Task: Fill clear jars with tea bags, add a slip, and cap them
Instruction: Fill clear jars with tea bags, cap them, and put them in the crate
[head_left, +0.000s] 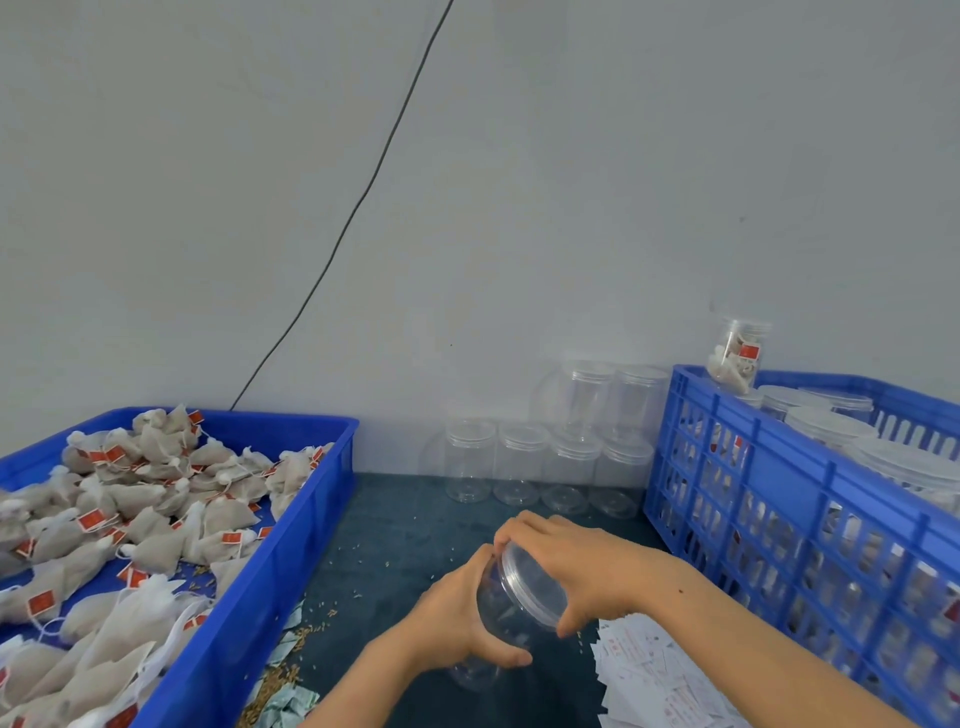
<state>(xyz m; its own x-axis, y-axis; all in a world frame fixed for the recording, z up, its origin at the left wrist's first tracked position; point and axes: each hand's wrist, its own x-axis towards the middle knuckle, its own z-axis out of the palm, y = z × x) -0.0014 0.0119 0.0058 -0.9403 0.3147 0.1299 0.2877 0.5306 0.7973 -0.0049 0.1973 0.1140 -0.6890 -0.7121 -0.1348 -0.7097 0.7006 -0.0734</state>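
An empty clear jar (493, 618) is held tilted above the dark table, its mouth pointing up and to the right. My left hand (457, 621) grips the jar's body from the left. My right hand (566, 564) curls its fingers and thumb around the clear lid (535, 584) sitting on the jar's mouth. A blue tray (291, 525) at the left holds several tea bags (135, 519) with red tags. White paper slips (660, 675) lie in a loose pile at the lower right, under my right forearm.
Several empty capped jars (550, 462) stand stacked against the back wall. A blue slotted crate (779, 493) at the right holds filled capped jars, with one filled jar (737, 353) perched on its far rim. Loose grains and a few slips (291, 670) lie beside the tray.
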